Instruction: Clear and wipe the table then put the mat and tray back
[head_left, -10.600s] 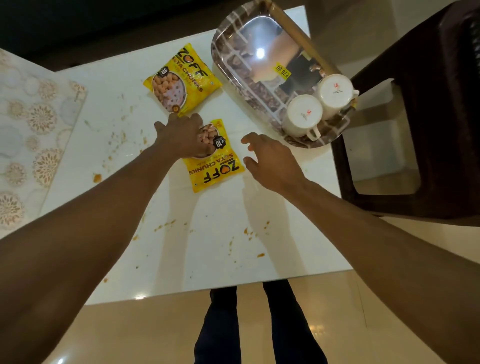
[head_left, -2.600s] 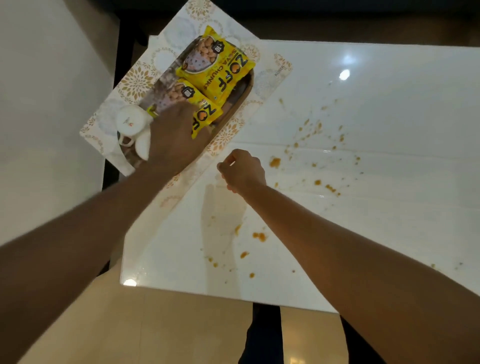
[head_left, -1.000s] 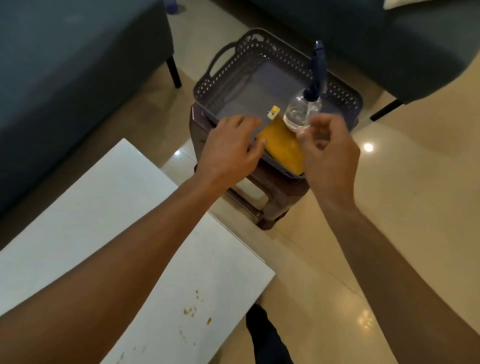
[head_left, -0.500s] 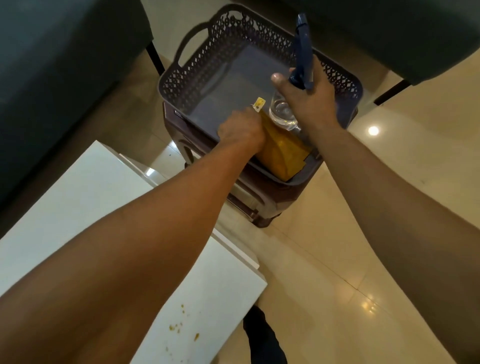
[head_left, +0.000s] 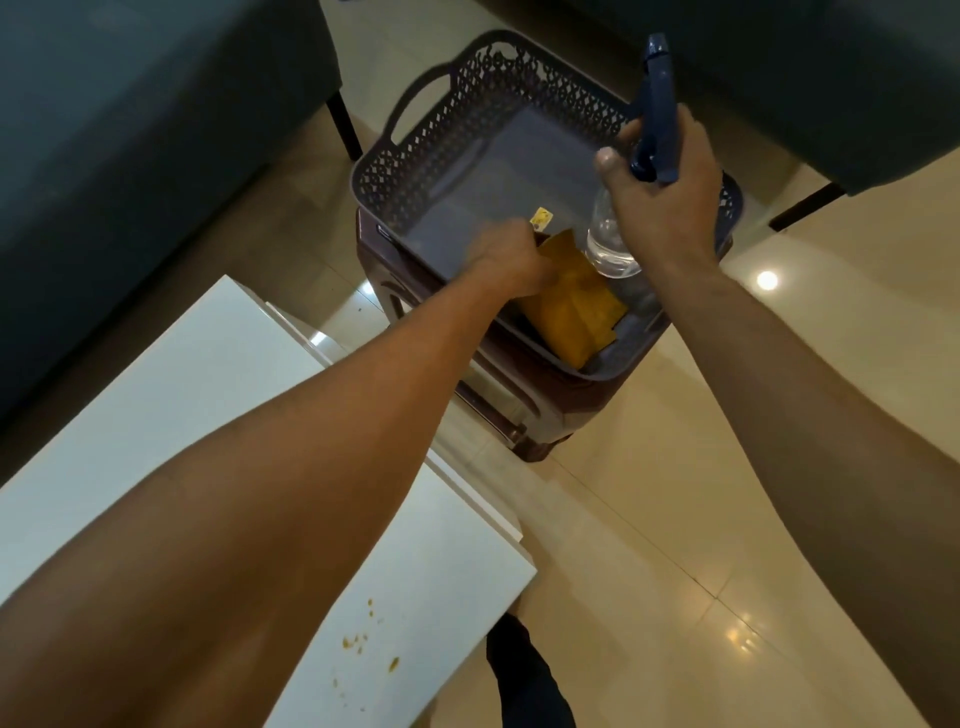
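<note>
Left hand (head_left: 511, 257) fingers curl on the yellow cloth (head_left: 571, 306) in the basket (head_left: 415, 166); right hand (head_left: 662, 208) fingers grip the spray bottle (head_left: 657, 130), raised.

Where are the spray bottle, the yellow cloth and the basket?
spray bottle (head_left: 613, 249): head view, clear lower body.
yellow cloth (head_left: 571, 306): head view, middle of the fold.
basket (head_left: 415, 171): head view, perforated left wall.

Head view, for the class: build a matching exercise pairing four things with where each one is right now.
Things:
1. spray bottle
2. yellow cloth
3. grey basket
4. orange crumbs

Places:
A. on the white table
B. on the brown stool
C. held by the right hand
D. in the basket, gripped by the left hand

Pairs: 1-C, 2-D, 3-B, 4-A
</note>
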